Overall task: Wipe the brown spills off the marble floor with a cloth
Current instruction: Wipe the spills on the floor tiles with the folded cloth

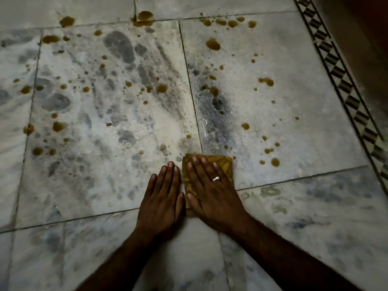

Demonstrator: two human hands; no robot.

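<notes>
A folded yellow-brown cloth (224,164) lies flat on the grey-white marble floor (294,59) at 6 o'clock, pressed under the right hand (212,192). Brown spills (213,44), drops and small puddles, dot the tiles from its 9 round to 3 o'clock.

On my feed, a black-and-white geometric inlay border (344,85) runs diagonally down the right edge, with a dark reddish-brown surface (361,28) beyond it, blurred.
</notes>
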